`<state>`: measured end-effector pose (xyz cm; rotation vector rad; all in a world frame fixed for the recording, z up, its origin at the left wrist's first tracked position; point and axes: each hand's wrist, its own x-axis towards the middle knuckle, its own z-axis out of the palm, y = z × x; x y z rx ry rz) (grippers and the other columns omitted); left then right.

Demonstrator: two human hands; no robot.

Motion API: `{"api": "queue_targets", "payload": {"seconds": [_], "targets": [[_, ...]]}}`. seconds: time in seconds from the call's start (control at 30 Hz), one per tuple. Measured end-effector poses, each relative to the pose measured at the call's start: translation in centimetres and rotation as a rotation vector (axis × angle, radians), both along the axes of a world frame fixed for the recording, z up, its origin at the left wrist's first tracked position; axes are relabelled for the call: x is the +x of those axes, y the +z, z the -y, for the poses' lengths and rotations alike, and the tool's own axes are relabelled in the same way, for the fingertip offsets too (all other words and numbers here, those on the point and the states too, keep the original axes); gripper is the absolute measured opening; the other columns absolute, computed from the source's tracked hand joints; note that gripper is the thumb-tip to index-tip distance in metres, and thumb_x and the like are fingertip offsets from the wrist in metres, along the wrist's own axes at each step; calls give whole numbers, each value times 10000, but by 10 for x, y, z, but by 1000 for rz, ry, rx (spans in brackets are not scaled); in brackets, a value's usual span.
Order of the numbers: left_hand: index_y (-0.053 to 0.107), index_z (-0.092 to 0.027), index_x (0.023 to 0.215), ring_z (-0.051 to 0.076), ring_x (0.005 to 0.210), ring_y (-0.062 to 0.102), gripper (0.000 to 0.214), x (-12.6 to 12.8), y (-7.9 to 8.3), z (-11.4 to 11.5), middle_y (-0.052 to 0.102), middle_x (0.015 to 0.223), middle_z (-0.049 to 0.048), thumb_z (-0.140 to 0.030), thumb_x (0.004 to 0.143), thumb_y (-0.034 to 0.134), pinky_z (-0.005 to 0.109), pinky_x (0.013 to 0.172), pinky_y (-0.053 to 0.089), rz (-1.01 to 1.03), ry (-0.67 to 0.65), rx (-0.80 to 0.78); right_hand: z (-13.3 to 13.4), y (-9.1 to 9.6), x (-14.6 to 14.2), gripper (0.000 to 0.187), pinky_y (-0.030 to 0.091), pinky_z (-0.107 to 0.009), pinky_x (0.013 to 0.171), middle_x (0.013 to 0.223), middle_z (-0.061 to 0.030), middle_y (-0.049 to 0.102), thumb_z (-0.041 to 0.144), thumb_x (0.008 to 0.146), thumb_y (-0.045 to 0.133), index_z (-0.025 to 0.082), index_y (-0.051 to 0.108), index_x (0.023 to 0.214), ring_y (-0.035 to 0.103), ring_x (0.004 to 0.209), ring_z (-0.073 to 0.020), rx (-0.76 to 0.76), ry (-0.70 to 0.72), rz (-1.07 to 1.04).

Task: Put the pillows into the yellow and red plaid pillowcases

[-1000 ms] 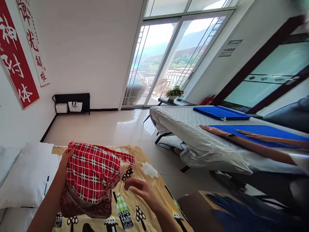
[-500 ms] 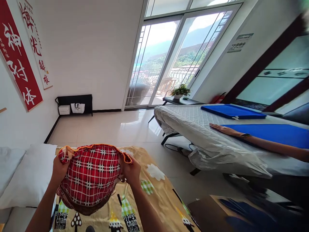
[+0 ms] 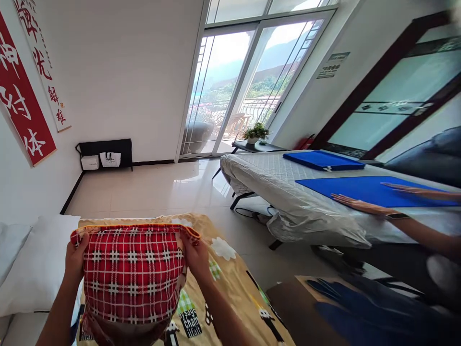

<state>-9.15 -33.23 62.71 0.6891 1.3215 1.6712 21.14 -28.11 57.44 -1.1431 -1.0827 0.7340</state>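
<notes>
A red plaid cloth (image 3: 133, 274) with white check lines and an orange-trimmed top edge hangs stretched between my hands, bulging toward its lower end. My left hand (image 3: 75, 259) pinches its upper left corner, thumb in front. At the upper right, my right hand (image 3: 197, 259) is closed on the same edge, where the hem folds over. The cloth's lower end sags over the tan patterned sheet (image 3: 225, 293) below. Whether it is a cover, an apron or a bag, I cannot tell.
White pillows (image 3: 43, 264) lie at left. On the right, a plastic-covered mattress (image 3: 259, 178) carries a blue folded piece (image 3: 324, 159) and a flat blue sheet (image 3: 317, 185), on which another person's hands (image 3: 360, 205) rest. A cardboard piece (image 3: 288, 298) is at lower right.
My hands have drawn apart, pulling the cloth's top edge straighter and wider. The view has shifted slightly right. A second hand of the other person now shows on the blue sheet.
</notes>
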Motion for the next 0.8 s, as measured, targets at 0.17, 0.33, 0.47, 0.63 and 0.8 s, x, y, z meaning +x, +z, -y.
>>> {"api": "queue_targets", "payload": {"seconds": [0.17,0.33,0.47,0.63,0.8], "targets": [[685,-215,942,230,784,716,558,-3,-6,5,724,748,18,-619,578,806,350,734,603,37,112,40,6,4,6,455,487,-298,590,653,-22,670,635,704,688,180,675,704,576,619,-174,-13,-124,-169],[709,-153,828,244,753,695,609,0,-26,-4,736,745,56,-649,493,821,331,682,577,-136,-25,-5,4,22,-1,430,504,-289,586,681,-12,677,613,658,724,193,660,726,590,608,-161,15,-235,-363],[704,-143,785,197,718,659,578,10,-36,-6,726,737,48,-698,624,713,283,659,537,-244,281,7,4,25,-8,417,521,-305,604,712,-25,698,599,641,753,202,684,747,621,651,-182,-30,-96,-381],[670,-141,736,163,616,603,567,17,-35,-5,683,659,24,-694,623,723,263,567,499,-166,355,9,4,12,13,432,514,-299,551,614,-13,677,588,561,820,190,678,649,603,571,-170,-61,23,-352],[662,-146,720,154,609,593,542,25,-16,-5,670,648,21,-687,694,669,252,571,494,-217,368,87,4,-4,26,456,523,-303,505,586,-13,677,574,447,874,200,672,611,608,524,-174,-100,11,-547]]}}
